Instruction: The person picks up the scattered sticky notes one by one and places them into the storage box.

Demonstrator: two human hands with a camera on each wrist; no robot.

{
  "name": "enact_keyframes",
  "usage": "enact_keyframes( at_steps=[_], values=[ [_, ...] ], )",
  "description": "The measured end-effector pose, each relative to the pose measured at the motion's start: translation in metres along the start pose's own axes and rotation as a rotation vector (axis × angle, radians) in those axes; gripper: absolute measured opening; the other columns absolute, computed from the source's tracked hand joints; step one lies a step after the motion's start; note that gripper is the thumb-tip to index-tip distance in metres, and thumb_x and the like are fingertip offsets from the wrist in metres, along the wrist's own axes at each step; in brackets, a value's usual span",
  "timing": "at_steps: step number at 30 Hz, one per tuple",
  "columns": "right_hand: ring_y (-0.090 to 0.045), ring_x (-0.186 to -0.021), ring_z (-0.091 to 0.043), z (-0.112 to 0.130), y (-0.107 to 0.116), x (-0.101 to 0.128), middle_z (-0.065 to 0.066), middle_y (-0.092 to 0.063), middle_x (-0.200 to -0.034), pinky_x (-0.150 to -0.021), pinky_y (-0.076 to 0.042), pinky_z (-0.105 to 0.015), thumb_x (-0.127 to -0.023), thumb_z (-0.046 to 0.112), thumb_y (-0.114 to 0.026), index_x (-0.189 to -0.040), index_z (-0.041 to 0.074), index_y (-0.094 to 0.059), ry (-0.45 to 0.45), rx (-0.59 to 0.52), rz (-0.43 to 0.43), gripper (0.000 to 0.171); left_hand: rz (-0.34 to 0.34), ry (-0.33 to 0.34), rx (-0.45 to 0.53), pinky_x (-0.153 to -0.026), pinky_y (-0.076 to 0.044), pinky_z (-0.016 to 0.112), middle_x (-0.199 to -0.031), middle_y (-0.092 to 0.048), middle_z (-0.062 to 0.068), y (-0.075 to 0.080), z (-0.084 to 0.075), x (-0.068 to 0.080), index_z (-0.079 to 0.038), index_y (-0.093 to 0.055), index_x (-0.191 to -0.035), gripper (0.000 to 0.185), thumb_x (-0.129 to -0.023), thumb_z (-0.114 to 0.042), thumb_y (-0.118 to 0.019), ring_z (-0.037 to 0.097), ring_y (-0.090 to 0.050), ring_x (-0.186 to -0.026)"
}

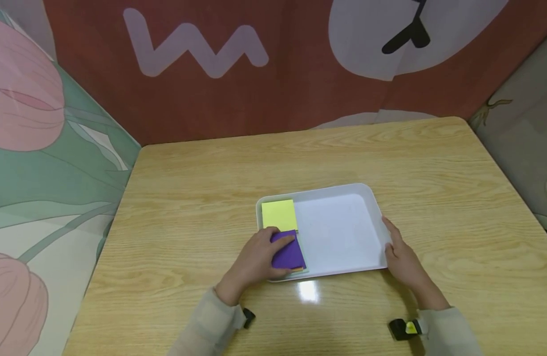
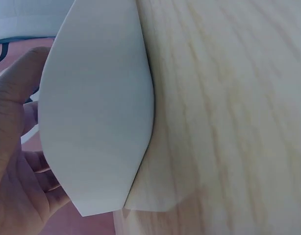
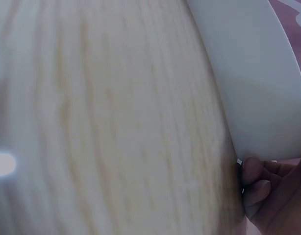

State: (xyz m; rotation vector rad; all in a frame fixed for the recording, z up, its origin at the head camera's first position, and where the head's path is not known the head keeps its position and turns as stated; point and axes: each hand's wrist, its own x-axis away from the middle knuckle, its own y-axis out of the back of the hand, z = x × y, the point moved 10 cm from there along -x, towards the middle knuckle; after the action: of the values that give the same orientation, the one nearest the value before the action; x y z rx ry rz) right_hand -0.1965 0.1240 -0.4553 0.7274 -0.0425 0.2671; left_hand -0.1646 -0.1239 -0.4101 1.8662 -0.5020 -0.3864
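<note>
A white tray (image 1: 344, 237) lies on the wooden table (image 1: 202, 188). In its left end are a yellow note pad (image 1: 279, 214) and, nearer me, a purple pad (image 1: 290, 253) on top of orange and green sheets. My left hand (image 1: 261, 254) reaches over the tray's left rim, with its thumb on the purple pad and its fingers at the pad's far edge. My right hand (image 1: 399, 254) grips the tray's right rim. The left wrist view shows the tray's outer wall (image 2: 96, 122) with that hand (image 2: 13, 161) behind it. In the right wrist view, curled fingers (image 3: 261, 183) touch the tray wall (image 3: 258, 73).
The table's far edge meets a red printed backdrop (image 1: 273, 89). A floral cloth panel (image 1: 42, 163) hangs on the left and another panel (image 1: 523, 133) on the right. A light glare (image 1: 308, 290) shows on the wood just in front of the tray.
</note>
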Motion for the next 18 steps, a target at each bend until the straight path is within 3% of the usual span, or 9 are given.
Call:
enact_keyframes(
  at_steps=[7, 18],
  values=[
    [-0.031, -0.108, -0.051, 0.0029, 0.0016, 0.0018, -0.037, -0.023, -0.127, -0.083, -0.027, -0.057, -0.087, -0.003, -0.029, -0.138, 0.006, -0.007, 0.011, 0.009, -0.023, 0.056, 0.052, 0.015, -0.032, -0.083, -0.035, 0.035, -0.114, -0.043, 0.011, -0.0088, 0.0022, 0.0001, -0.019, -0.050, -0.122, 0.066, -0.064, -0.047, -0.068, 0.021, -0.042, -0.098],
    [-0.030, -0.110, -0.050, 0.0031, 0.0022, 0.0019, -0.037, -0.024, -0.127, -0.084, -0.026, -0.057, -0.087, -0.003, -0.029, -0.138, 0.006, -0.007, 0.011, 0.018, -0.025, 0.056, 0.047, -0.018, -0.074, -0.087, -0.033, 0.035, -0.112, -0.045, 0.012, -0.0088, -0.0027, -0.0005, -0.017, -0.052, -0.119, 0.065, -0.065, -0.048, -0.067, 0.023, -0.042, -0.100]
  ],
)
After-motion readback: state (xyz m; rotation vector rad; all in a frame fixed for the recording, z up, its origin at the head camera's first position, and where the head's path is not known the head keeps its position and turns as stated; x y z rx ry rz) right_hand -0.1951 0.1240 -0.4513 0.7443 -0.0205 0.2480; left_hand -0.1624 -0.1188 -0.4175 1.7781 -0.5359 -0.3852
